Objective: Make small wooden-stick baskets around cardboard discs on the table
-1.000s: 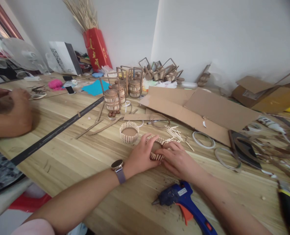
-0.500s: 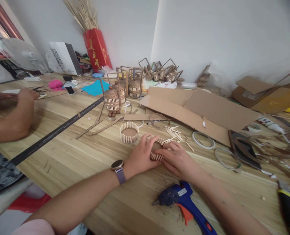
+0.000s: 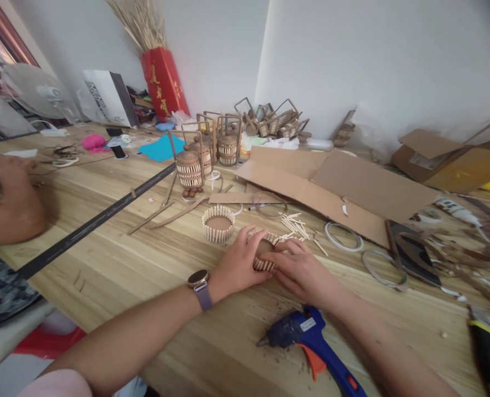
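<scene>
Both hands close around a small round basket [image 3: 265, 248] with a brown base and a wall of short pale sticks. My left hand [image 3: 243, 259] grips its left side, thumb low and fingers over the far rim. On the right side, my right hand [image 3: 301, 267] presses its fingertips on the wall; parts of the basket are hidden under the fingers. A second stick-walled basket [image 3: 218, 225] stands just beyond my left hand. Loose short sticks [image 3: 293, 225] lie scattered behind the held one. Nearer to me, a blue glue gun [image 3: 297, 328] rests on its side below my right hand.
Finished baskets with handles [image 3: 189, 168] stand farther back, beside flattened cardboard [image 3: 307, 184]. Rings of white strip [image 3: 344, 237], a dark tablet-like slab [image 3: 414, 253] and pliers [image 3: 489, 347] lie to the right. Another person's arm [image 3: 11, 204] rests at the left edge.
My hands and the basket keep nearly the same position. At the left, the other person's arm has moved further left, away from the scissors-like tool on the table.
</scene>
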A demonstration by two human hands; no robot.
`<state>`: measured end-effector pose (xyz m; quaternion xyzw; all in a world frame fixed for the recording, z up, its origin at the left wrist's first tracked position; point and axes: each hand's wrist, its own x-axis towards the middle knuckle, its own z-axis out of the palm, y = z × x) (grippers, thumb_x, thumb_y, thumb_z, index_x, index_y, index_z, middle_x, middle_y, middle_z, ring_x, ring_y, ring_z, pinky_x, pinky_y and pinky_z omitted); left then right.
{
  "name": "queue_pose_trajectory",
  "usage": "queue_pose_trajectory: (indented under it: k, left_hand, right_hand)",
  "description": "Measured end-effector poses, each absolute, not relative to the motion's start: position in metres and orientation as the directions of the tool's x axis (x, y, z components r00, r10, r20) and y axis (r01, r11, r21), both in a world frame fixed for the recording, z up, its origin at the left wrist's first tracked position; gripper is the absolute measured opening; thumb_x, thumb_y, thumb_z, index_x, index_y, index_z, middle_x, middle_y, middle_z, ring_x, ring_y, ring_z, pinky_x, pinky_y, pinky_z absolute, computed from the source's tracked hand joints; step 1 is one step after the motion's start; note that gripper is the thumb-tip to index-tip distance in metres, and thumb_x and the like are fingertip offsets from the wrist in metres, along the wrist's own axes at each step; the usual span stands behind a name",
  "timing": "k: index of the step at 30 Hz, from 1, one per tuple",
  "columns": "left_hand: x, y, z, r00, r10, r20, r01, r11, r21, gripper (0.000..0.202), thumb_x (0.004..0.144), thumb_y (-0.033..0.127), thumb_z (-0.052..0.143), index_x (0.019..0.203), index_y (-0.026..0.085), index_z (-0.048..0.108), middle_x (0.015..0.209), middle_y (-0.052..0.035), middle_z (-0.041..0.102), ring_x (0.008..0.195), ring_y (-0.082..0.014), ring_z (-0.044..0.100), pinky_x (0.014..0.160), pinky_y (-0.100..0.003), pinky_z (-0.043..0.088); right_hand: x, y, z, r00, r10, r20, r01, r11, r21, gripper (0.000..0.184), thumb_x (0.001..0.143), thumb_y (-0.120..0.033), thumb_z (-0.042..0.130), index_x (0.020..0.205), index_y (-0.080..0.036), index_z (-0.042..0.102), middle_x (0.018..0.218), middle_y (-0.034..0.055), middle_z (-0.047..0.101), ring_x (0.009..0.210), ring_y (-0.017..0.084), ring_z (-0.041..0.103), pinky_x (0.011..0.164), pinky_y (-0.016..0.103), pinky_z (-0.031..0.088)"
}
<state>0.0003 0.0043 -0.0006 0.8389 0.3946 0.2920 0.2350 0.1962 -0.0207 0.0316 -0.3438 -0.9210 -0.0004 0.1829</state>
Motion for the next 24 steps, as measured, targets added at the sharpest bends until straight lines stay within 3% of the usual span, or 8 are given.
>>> queue_pose_trajectory:
  k: [7, 14, 20, 24]
  left_hand:
    - [-0.0001, 0.0043, -0.0015, 0.520, 0.795, 0.313, 0.524, -0.587, 0.618, 0.087, 0.070, 0.027, 0.081, 0.143, 0.013, 0.036, 0.145, -0.0231, 0.035, 0.138, -0.0370, 0.037, 0.111, -0.055, 0.038]
    - [0.0001, 0.0045, -0.0014, 0.518, 0.794, 0.319, 0.518, -0.587, 0.622, 0.085, 0.070, 0.027, 0.080, 0.142, 0.018, 0.035, 0.145, -0.0211, 0.034, 0.139, -0.0358, 0.036, 0.112, -0.056, 0.037]
    - [-0.0001, 0.0047, -0.0028, 0.515, 0.791, 0.329, 0.516, -0.593, 0.618, 0.087, 0.069, 0.027, 0.081, 0.142, 0.014, 0.035, 0.144, -0.0226, 0.036, 0.138, -0.0371, 0.037, 0.111, -0.056, 0.037]
    - [0.0001, 0.0050, -0.0044, 0.509, 0.793, 0.334, 0.507, -0.590, 0.629, 0.090, 0.068, 0.027, 0.082, 0.143, 0.019, 0.033, 0.145, -0.0205, 0.034, 0.139, -0.0367, 0.036, 0.111, -0.058, 0.037]
  right_hand:
    - [0.1957, -0.0201, 0.0316, -0.705, 0.621, 0.343, 0.623, 0.773, -0.119, 0.032, 0.094, -0.012, 0.044, 0.118, -0.016, 0.065, 0.090, 0.0106, 0.068, 0.091, 0.023, 0.058, 0.084, 0.040, 0.045]
    - [0.1962, -0.0200, 0.0296, -0.702, 0.623, 0.346, 0.637, 0.766, -0.086, 0.032, 0.094, -0.013, 0.044, 0.119, -0.018, 0.063, 0.091, 0.0104, 0.067, 0.091, 0.023, 0.058, 0.084, 0.039, 0.045]
    - [0.1958, -0.0205, 0.0251, -0.684, 0.639, 0.351, 0.663, 0.746, -0.064, 0.036, 0.091, -0.010, 0.043, 0.124, -0.014, 0.059, 0.096, 0.0137, 0.067, 0.100, 0.026, 0.057, 0.092, 0.046, 0.043]
    - [0.1958, -0.0231, 0.0278, -0.676, 0.654, 0.340, 0.684, 0.728, -0.040, 0.043, 0.086, -0.007, 0.043, 0.126, -0.015, 0.058, 0.100, 0.0139, 0.068, 0.106, 0.027, 0.056, 0.096, 0.048, 0.042]
